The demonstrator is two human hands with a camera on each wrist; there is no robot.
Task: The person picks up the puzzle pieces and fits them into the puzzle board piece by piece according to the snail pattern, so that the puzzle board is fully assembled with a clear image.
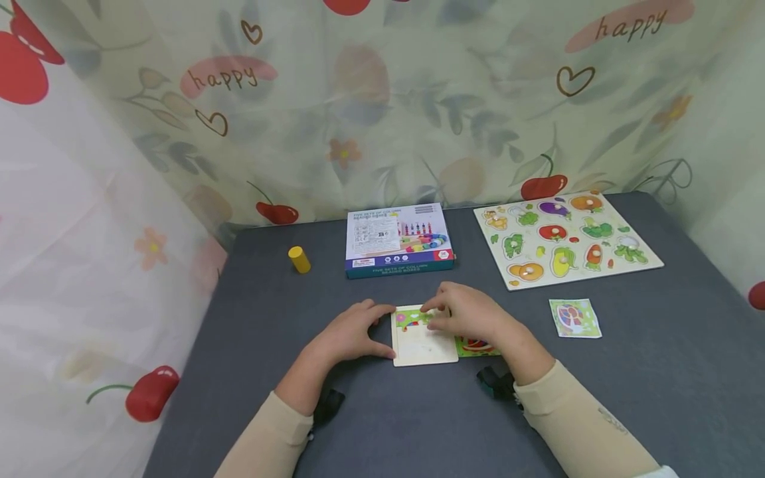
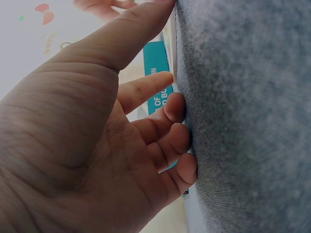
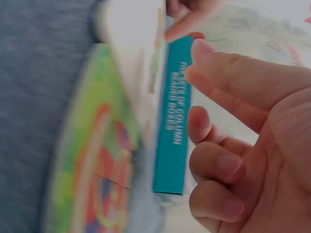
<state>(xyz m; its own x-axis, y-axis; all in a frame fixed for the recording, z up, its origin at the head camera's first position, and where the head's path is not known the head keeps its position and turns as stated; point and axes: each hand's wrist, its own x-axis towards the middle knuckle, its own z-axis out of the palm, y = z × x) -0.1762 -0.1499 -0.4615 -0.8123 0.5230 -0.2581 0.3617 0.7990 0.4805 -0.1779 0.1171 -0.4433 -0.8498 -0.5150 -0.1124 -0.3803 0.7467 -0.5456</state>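
on grey tabletop (image 1: 257, 305), curtain (image 1: 406, 133) behind — left hand (image 1: 351, 333), right hand (image 1: 469, 312) unclenched at board (image 1: 423, 348)

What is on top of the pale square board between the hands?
On the board, a green patterned strip shows along the far edge; the near part looks bare. The right hand hides the far right corner, so anything there is unseen.
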